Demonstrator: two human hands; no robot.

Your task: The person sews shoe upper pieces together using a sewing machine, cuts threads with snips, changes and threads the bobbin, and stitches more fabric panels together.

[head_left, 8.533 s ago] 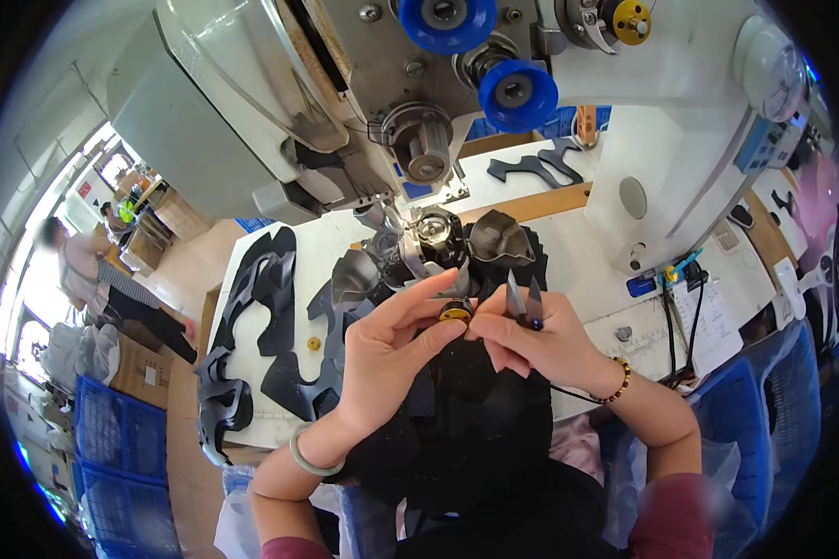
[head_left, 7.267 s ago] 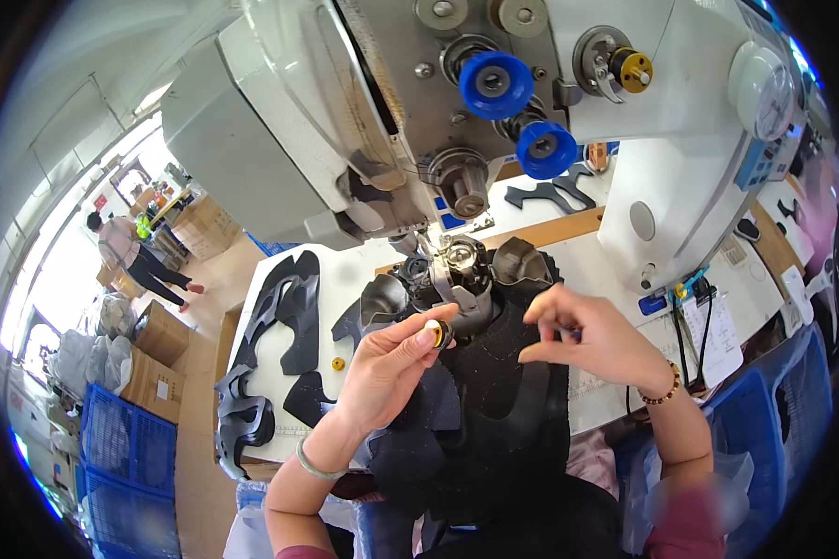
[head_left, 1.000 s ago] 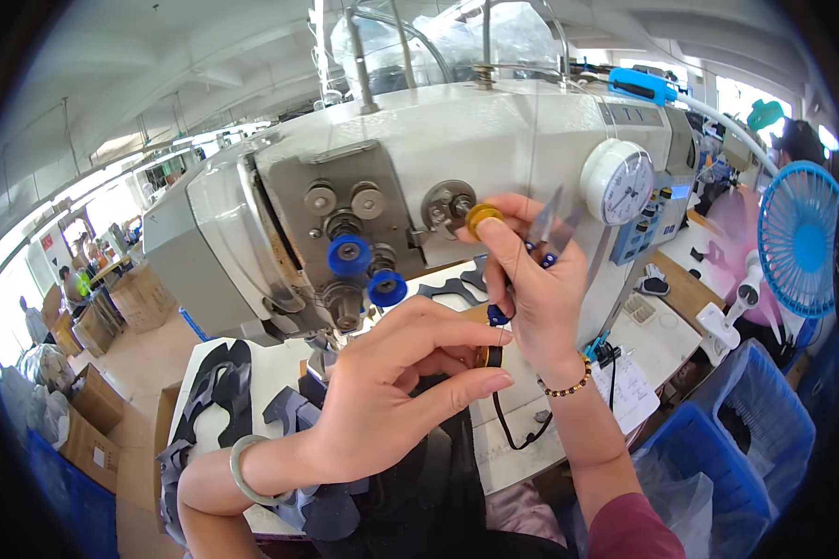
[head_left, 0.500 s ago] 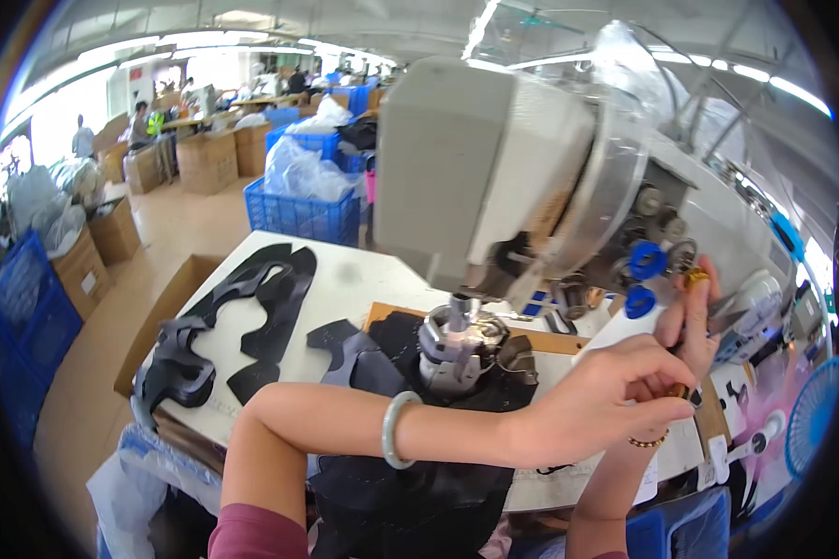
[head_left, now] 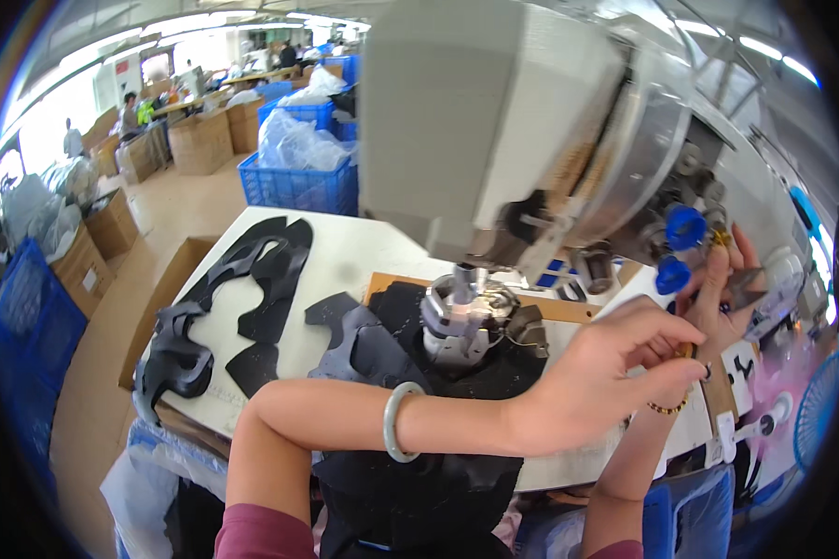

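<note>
My left hand (head_left: 615, 368) reaches across to the right, a pale green bangle on its wrist. Its thumb and forefinger are pinched together on a tiny gold-and-dark thing (head_left: 685, 351), too small to name. Behind it my right hand (head_left: 718, 303) is raised beside the sewing machine head (head_left: 438, 130). Its fingertips close on a small gold-coloured knob (head_left: 720, 238) next to the blue thread tension discs (head_left: 685, 228). A grey, pointed, blade-like piece (head_left: 746, 287) shows at this hand. Black fabric (head_left: 401, 312) lies around the machine's metal post (head_left: 457, 326).
Cut black and grey pieces (head_left: 270, 270) lie on the white table (head_left: 345, 242) at left. A blue crate (head_left: 298, 186) with clear plastic stands beyond, near cardboard boxes (head_left: 200, 144). A blue fan (head_left: 820, 410) is at far right. Other people are at work far back.
The view has shifted closer to the machine, whose head looks larger and higher. Both hands appear slightly farther right and up. My right fingers stay at the gold knob; the left pinch persists.
</note>
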